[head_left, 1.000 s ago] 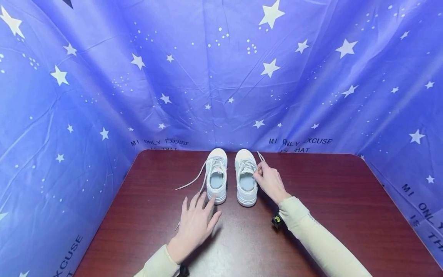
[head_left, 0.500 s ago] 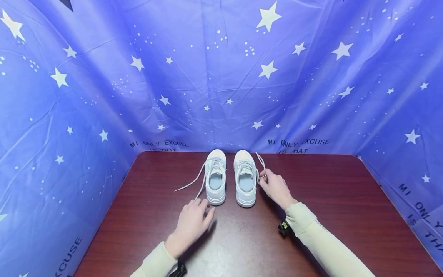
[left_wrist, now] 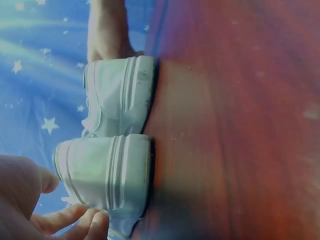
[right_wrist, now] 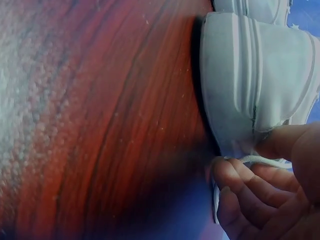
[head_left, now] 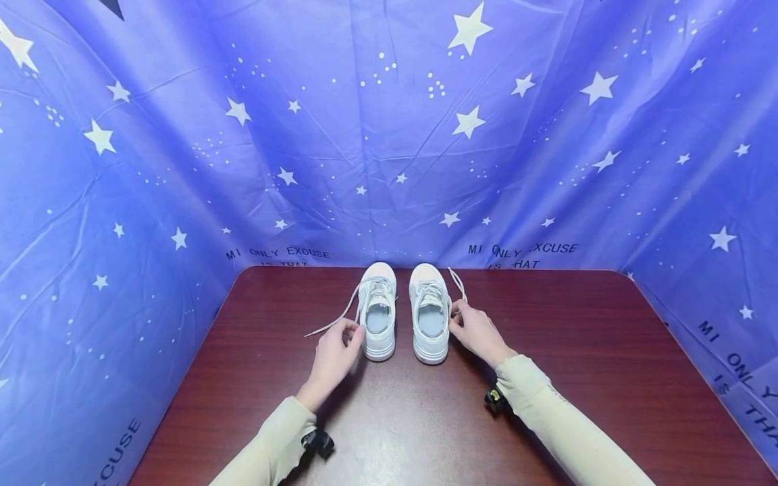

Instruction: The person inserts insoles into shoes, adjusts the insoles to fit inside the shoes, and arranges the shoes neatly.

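A pair of white lace-up shoes stands side by side at the table's far edge, heels towards me: the left shoe and the right shoe. My left hand is at the left shoe's outer side. In the left wrist view its fingertips are right at the shoe, with the thumb apart from them. My right hand is at the right shoe's outer side. In the right wrist view a shoelace runs between its thumb, against the shoe, and its curled fingers.
The shoes stand on a dark red wooden table. A loose lace from the left shoe trails leftward across it. Another lace loop lies beyond the right hand. A blue star-printed curtain hangs behind and along both sides.
My left hand has moved forward to the left shoe's side, its fingers drawing in from a spread. My right hand drew outward with the lace, then came back against the right shoe.
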`<state>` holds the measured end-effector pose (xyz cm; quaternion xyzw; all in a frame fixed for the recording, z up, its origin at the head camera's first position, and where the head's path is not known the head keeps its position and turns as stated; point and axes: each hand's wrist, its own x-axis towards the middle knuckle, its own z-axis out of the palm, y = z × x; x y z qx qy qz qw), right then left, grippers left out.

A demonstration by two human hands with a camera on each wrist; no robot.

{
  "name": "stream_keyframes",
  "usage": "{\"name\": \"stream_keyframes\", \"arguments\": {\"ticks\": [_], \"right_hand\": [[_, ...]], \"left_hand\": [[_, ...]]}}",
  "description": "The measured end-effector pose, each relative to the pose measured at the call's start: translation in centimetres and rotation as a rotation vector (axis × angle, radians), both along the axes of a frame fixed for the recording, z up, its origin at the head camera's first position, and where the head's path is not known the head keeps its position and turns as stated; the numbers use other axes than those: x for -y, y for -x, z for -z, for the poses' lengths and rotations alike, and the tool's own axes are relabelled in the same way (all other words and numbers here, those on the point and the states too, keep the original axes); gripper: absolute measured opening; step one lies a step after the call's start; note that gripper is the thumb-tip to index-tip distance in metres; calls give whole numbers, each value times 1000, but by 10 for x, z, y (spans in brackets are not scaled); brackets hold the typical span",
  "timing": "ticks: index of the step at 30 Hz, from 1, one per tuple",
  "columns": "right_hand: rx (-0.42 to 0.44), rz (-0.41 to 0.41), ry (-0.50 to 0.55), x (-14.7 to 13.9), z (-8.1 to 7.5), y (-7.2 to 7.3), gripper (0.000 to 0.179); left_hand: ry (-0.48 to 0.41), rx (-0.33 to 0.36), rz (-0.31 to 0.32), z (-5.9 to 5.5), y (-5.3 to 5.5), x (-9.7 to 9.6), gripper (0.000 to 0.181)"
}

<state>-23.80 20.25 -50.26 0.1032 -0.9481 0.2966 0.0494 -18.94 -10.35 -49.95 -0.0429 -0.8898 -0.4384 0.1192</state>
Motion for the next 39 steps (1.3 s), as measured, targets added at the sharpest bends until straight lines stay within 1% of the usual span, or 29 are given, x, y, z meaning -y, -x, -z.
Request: {"name": "stream_keyframes", "arguments": {"ticks": [4,8,10,12,16,18,21,24,28,30,34,39], "right_hand": [[-24,-28,6,1,0,1,21],[-25,-63,24,1,0,1,23],[-20,-77,36,0,0,1,24],[-15,-84,45,-1,-1,1,25],[-17,-89,46,-2,-3,2,26],[-13,-87,37,-3,-3,2,27],[-8,-86,29,-3,-2,3,29],[-2,-90,30,-2,-2,3,30],[10,-99,35,0,-2,4,30],[13,-100,33,1,-2,5,31],[17,-101,36,3,-2,6,32],[10,-108,33,3,0,8,32]], "left_hand": [[-88,44,-1,2,9,1,22],[-122,90,-11,4,15,1,28],[-145,125,-16,5,17,0,32],[-198,166,-12,7,21,-1,36],[-345,255,11,9,26,-3,42],[-395,267,25,10,28,-4,43],[-436,266,40,10,29,-5,43],[-480,282,54,10,29,-7,44],[-522,288,80,11,29,-13,46],[-525,284,92,11,28,-17,46],[-515,281,101,11,29,-22,47],[-466,262,96,14,29,-23,45]]}}
